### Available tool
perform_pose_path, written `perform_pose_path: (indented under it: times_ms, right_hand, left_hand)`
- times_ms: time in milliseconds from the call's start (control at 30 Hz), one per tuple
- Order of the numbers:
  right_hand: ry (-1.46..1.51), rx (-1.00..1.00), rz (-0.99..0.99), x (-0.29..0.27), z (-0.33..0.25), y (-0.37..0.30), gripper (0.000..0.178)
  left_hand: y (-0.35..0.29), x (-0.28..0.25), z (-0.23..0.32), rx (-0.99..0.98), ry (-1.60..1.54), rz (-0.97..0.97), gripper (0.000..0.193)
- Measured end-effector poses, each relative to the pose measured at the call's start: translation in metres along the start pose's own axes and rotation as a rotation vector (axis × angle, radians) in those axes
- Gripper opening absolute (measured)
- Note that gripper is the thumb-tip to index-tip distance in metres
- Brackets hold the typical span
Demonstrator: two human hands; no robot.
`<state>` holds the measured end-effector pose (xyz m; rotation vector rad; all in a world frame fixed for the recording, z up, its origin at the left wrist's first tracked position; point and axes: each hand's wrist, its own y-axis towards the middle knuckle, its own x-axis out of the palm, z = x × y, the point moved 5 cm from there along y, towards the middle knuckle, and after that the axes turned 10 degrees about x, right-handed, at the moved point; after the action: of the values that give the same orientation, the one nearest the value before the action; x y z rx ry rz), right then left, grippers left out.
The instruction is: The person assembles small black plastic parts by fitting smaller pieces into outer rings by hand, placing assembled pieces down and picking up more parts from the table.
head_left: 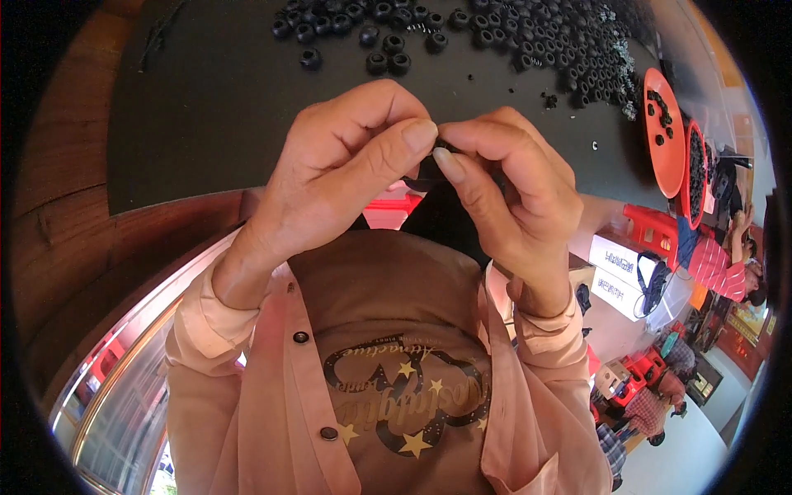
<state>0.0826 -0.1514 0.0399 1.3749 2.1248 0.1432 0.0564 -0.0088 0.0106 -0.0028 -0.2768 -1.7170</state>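
My left hand and my right hand meet just above the near edge of the dark table. Thumb and forefinger of each are pinched together on a small black piece. The fingertips hide most of it, so its exact kind cannot be told. Beyond my hands, several loose black round parts with hollow openings lie on the tabletop.
A dense pile of similar black parts covers the far right, with small silvery coils along it. An orange plate holds tiny dark bits. Beside it stands a red bowl of black pieces. Other people sit farther right.
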Motion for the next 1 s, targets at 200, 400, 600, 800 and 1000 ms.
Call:
perform_pose_path:
  times_ms: [200,400,600,800,1000]
  right_hand:
    - [-0.001,0.007,-0.032,-0.0005,-0.0006,-0.0015,0.015]
    - [0.016,0.007,0.007,0.0026,0.0017,0.0024,0.017]
    - [0.035,0.093,-0.002,0.0046,0.0037,0.0047,0.017]
    - [0.065,0.122,0.017,0.0074,0.0035,0.0058,0.017]
    - [0.08,0.122,0.012,0.0065,0.0039,0.0045,0.015]
  left_hand:
    - [0.0008,-0.0001,0.0011,-0.002,0.021,0.013,0.019]
    - [-0.0004,-0.0022,-0.0019,0.005,-0.027,0.035,0.019]
    - [0.0013,-0.0045,-0.0021,-0.034,-0.056,0.023,0.02]
    - [0.0013,-0.0062,-0.0061,-0.013,-0.074,0.019,0.022]
    - [0.0005,-0.0039,-0.006,-0.005,-0.062,0.031,0.021]
